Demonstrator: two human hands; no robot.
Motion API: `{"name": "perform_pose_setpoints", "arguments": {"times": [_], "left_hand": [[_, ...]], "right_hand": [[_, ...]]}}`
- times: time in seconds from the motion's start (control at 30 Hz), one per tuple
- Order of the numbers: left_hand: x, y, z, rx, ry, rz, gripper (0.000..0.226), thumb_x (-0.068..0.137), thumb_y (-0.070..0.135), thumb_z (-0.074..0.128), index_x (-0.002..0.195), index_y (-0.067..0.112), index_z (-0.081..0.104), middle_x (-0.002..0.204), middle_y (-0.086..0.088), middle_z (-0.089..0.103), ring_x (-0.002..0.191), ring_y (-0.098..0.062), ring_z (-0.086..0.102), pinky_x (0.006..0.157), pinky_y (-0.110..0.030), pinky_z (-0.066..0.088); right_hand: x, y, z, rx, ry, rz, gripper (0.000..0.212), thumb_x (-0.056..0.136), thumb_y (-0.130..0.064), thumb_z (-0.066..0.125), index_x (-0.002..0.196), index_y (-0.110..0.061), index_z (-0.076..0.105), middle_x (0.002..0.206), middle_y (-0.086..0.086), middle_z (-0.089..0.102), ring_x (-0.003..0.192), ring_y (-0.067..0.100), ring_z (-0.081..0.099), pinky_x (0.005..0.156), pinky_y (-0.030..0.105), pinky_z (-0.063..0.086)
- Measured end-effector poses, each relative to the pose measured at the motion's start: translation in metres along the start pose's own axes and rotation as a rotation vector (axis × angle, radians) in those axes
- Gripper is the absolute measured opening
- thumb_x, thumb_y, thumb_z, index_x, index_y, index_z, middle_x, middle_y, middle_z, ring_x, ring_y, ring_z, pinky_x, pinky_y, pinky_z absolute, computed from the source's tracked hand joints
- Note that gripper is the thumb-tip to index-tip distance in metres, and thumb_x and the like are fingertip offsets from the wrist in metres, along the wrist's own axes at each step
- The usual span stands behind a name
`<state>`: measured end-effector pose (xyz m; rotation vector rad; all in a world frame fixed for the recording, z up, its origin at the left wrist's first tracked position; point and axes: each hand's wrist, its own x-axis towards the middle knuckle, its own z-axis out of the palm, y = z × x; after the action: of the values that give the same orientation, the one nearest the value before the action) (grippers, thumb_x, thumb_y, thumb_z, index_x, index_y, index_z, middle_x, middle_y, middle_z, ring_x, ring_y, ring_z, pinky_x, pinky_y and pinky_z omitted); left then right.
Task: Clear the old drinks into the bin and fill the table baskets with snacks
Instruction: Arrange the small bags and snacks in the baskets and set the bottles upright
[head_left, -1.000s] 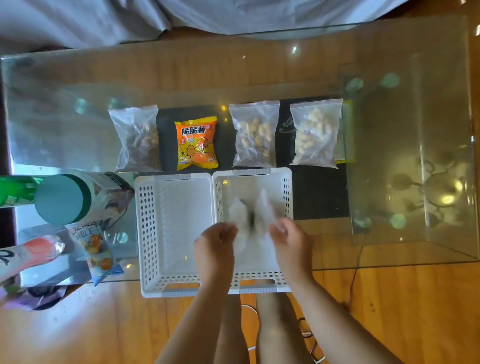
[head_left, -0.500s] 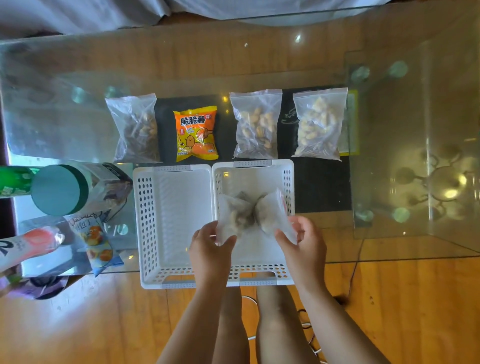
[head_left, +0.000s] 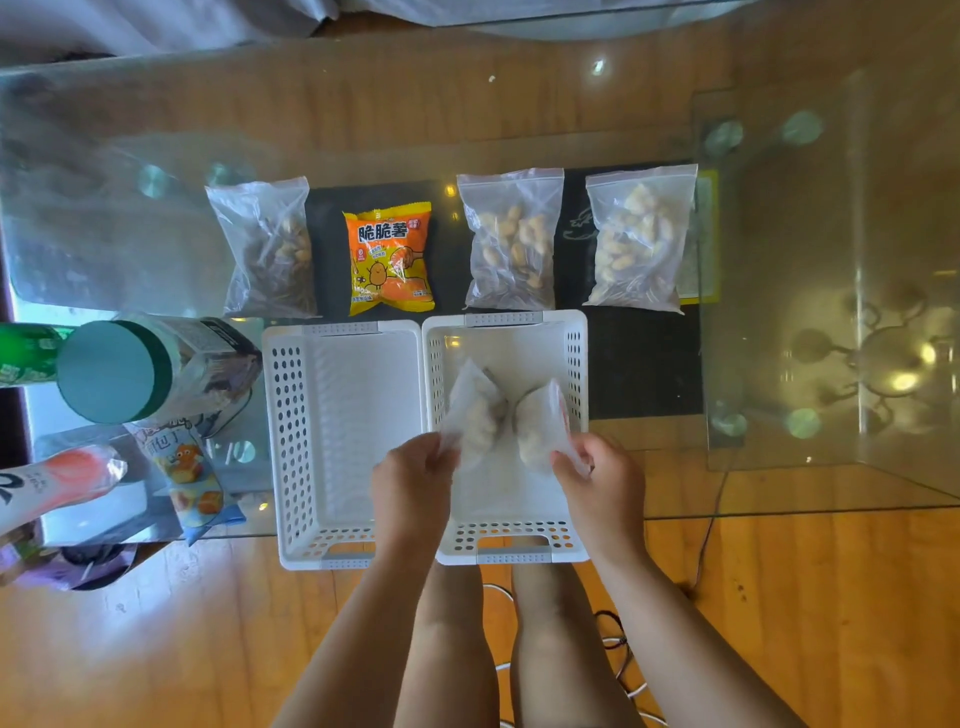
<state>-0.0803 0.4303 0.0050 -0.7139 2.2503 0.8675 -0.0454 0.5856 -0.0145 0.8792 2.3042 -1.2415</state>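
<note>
Two white perforated baskets stand side by side on the glass table, the left basket (head_left: 298, 441) and the right basket (head_left: 576, 364). My left hand (head_left: 413, 486) and my right hand (head_left: 605, 486) each pinch one end of a clear snack bag (head_left: 498, 415) sagging in the middle over the right basket. Beyond the baskets lie a clear bag of dark nuts (head_left: 270, 249), an orange chip packet (head_left: 389, 257), and two more clear nut bags (head_left: 511, 239) (head_left: 641, 236).
At the left edge stand a teal-lidded canister (head_left: 135, 371), a green bottle (head_left: 26, 353), a pink-labelled bottle (head_left: 57, 480) and a small blue snack packet (head_left: 189, 475). The table's near edge runs just under the baskets; my legs and cables show below.
My hands have drawn apart and lifted the clear bag higher over the right basket, stretching it between them. The view has shifted slightly.
</note>
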Motion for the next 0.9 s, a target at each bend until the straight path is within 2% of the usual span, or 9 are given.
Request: {"name": "perform_pose_setpoints", "arguments": {"times": [0.07, 0.17, 0.23, 0.37, 0.53, 0.63, 0.73, 0.8, 0.9], "left_hand": [[0.002, 0.009, -0.007, 0.069, -0.015, 0.099, 0.02, 0.084, 0.013, 0.061, 0.068, 0.001, 0.061, 0.062, -0.026, 0.054, 0.061, -0.016, 0.038, 0.054, -0.031, 0.032], [0.006, 0.03, -0.021, 0.187, -0.003, 0.279, 0.012, 0.083, 0.011, 0.06, 0.076, 0.003, 0.066, 0.066, -0.024, 0.061, 0.058, -0.03, 0.045, 0.053, -0.033, 0.037], [0.01, 0.045, -0.032, 0.296, -0.021, 0.403, 0.013, 0.085, 0.012, 0.058, 0.081, 0.011, 0.07, 0.07, -0.016, 0.067, 0.069, -0.037, 0.059, 0.06, -0.036, 0.046], [0.021, 0.072, -0.04, 0.555, -0.172, 0.559, 0.027, 0.091, 0.012, 0.052, 0.105, 0.027, 0.07, 0.098, -0.005, 0.073, 0.092, -0.033, 0.064, 0.079, -0.038, 0.052], [0.049, 0.09, -0.044, 0.758, -0.227, 0.613, 0.036, 0.093, 0.01, 0.05, 0.113, 0.035, 0.065, 0.106, -0.001, 0.069, 0.096, -0.028, 0.062, 0.074, -0.032, 0.048], [0.063, 0.094, -0.047, 0.799, -0.219, 0.61, 0.031, 0.095, 0.015, 0.051, 0.117, 0.033, 0.064, 0.111, -0.004, 0.068, 0.099, -0.029, 0.063, 0.08, -0.038, 0.053], [0.072, 0.092, -0.051, 0.793, -0.183, 0.548, 0.032, 0.093, 0.024, 0.055, 0.123, 0.031, 0.06, 0.125, -0.004, 0.063, 0.11, -0.028, 0.06, 0.087, -0.041, 0.052], [0.076, 0.091, -0.052, 0.741, -0.172, 0.557, 0.035, 0.09, 0.027, 0.059, 0.125, 0.031, 0.059, 0.128, -0.002, 0.062, 0.114, -0.026, 0.058, 0.092, -0.042, 0.05], [0.077, 0.091, -0.052, 0.695, -0.148, 0.582, 0.027, 0.092, 0.03, 0.056, 0.117, 0.031, 0.066, 0.119, -0.003, 0.067, 0.106, -0.028, 0.062, 0.086, -0.041, 0.052]], "right_hand": [[-0.001, -0.003, -0.003, 0.029, -0.005, -0.043, 0.011, 0.084, -0.012, 0.064, 0.09, -0.004, 0.066, 0.089, -0.003, 0.061, 0.077, 0.013, 0.059, 0.06, 0.016, 0.043], [-0.009, -0.01, -0.012, 0.042, -0.028, -0.149, 0.016, 0.084, -0.009, 0.064, 0.099, -0.009, 0.067, 0.095, -0.012, 0.059, 0.083, 0.004, 0.057, 0.068, 0.018, 0.051], [-0.015, -0.014, -0.017, -0.022, -0.053, -0.22, 0.02, 0.083, -0.006, 0.064, 0.102, -0.011, 0.067, 0.097, -0.015, 0.058, 0.085, 0.002, 0.056, 0.071, 0.018, 0.052], [-0.015, -0.024, -0.02, -0.109, -0.087, -0.313, 0.024, 0.084, -0.003, 0.062, 0.105, -0.013, 0.068, 0.099, -0.009, 0.067, 0.088, 0.001, 0.058, 0.077, 0.01, 0.045], [-0.002, -0.038, -0.007, -0.181, -0.178, -0.369, 0.022, 0.088, -0.007, 0.055, 0.104, -0.014, 0.068, 0.105, -0.002, 0.071, 0.096, 0.013, 0.065, 0.082, 0.021, 0.049], [0.01, -0.043, 0.004, -0.164, -0.249, -0.413, 0.018, 0.087, -0.007, 0.057, 0.099, -0.012, 0.068, 0.104, 0.0, 0.072, 0.097, 0.016, 0.065, 0.081, 0.022, 0.048], [0.025, -0.042, 0.016, -0.13, -0.333, -0.426, 0.016, 0.085, -0.003, 0.058, 0.098, -0.008, 0.067, 0.112, 0.004, 0.069, 0.105, 0.019, 0.063, 0.091, 0.028, 0.049], [0.035, -0.04, 0.021, -0.119, -0.328, -0.402, 0.018, 0.085, -0.003, 0.058, 0.1, -0.007, 0.069, 0.118, 0.005, 0.066, 0.112, 0.019, 0.058, 0.097, 0.026, 0.043], [0.042, -0.037, 0.025, -0.043, -0.311, -0.332, 0.018, 0.088, -0.006, 0.057, 0.1, -0.009, 0.07, 0.116, 0.004, 0.068, 0.11, 0.017, 0.06, 0.092, 0.02, 0.041]]}}
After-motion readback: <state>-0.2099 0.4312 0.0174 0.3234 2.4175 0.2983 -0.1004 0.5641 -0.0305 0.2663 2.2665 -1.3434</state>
